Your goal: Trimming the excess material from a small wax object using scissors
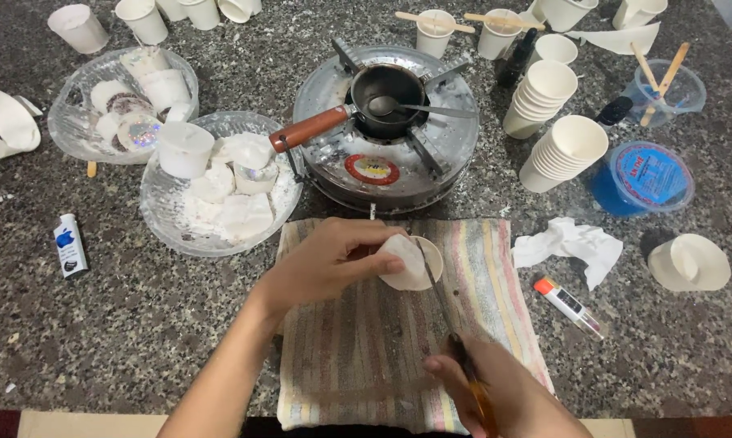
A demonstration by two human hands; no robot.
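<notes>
Here, left hand [325,264] gripping one paper cup [410,261], right hand [504,389] closed on one knife [451,324], two glass bowls [171,219].

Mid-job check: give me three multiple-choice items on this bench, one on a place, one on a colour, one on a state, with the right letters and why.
1. Where does the small pan sit?
A. On the round burner
B. On the striped cloth
C. Inside a glass bowl

2. What colour is the pan's handle?
A. Blue
B. Reddish-brown
C. White

3. What is the left hand doing?
A. Resting flat on the counter
B. Gripping the pan
C. Holding a white paper cup

Answers: 1 A, the pan rests on the burner's metal supports. 2 B, the handle is reddish-brown against the grey metal. 3 C, the fingers wrap the cup over the striped cloth, while the right hand holds a thin tool to it.
</notes>
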